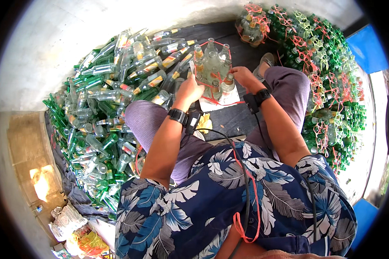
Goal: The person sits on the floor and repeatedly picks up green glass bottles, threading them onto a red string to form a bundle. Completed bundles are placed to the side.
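In front of me a cluster of clear glass bottles [212, 64] stands upright with the necks up. A red plastic string [231, 54] loops around the outer bottles, and more of it hangs across the front of the cluster. My left hand [190, 90] is closed on the string at the cluster's left side. At the right side, my right hand [244, 79] pinches the string, with its fingers close to the bottles. Under the cluster's near side lies a white flat piece [222, 98].
Loose green and clear bottles [103, 99] pile up on my left. On my right stand stacks of bottles bound with red string [328, 86]. A tied bundle of clear bottles [251, 26] sits at the back. A yellow scrap [205, 122] lies on the dark sheet [231, 121] between my legs.
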